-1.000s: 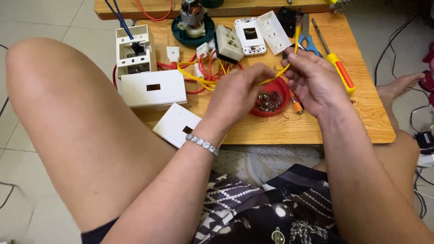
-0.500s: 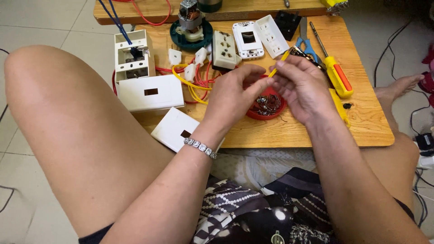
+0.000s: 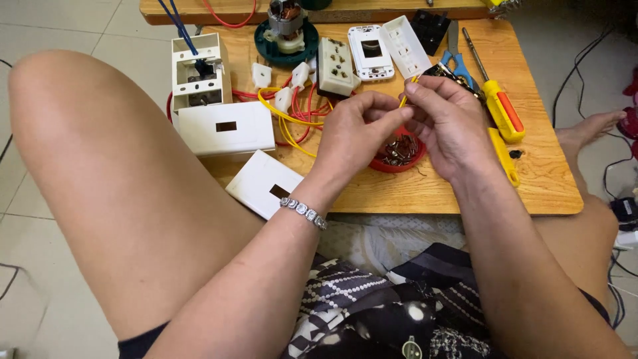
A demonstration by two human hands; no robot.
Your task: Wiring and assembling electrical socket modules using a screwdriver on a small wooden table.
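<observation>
Both hands draw together above the red dish point(image 3: 399, 154): the left hand point(image 3: 355, 133) rises to meet the right hand point(image 3: 448, 123), pinching the yellow wire point(image 3: 407, 93) now upright.

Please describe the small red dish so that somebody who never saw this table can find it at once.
Look at the low wooden table, near its front edge. The red dish sits there right below the left hand and right hand, partly hidden by them. It is the only round red thing, filled with small dark metal bits.
</observation>
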